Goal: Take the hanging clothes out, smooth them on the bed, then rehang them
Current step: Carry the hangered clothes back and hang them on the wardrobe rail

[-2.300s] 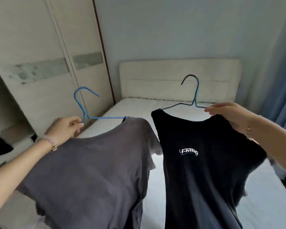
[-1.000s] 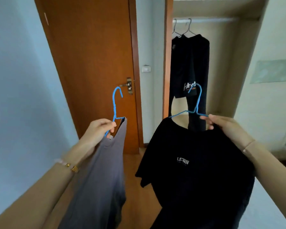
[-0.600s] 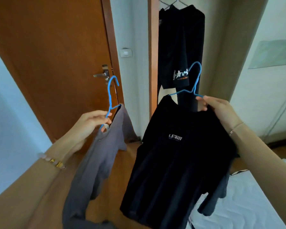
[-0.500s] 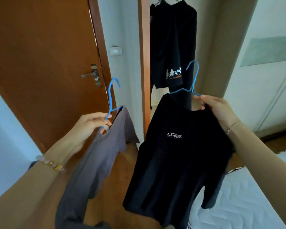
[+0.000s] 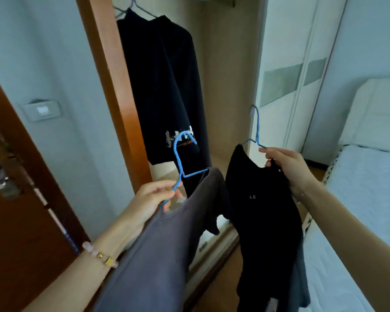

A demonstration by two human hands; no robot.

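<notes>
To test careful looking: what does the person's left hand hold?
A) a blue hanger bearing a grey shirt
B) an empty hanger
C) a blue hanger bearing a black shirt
A: the left hand pinches the blue hanger with the grey shirt draped on it; the right hand grips the black shirt.

At the left edge we see a brown wooden door (image 5: 20, 221), its metal handle (image 5: 2, 184) blurred. On the pale blue wall (image 5: 61, 48) beside it sits a white light switch (image 5: 42, 110). Further right we make out white sliding doors (image 5: 288, 41), each crossed by a grey-green glass band (image 5: 282, 84).
</notes>
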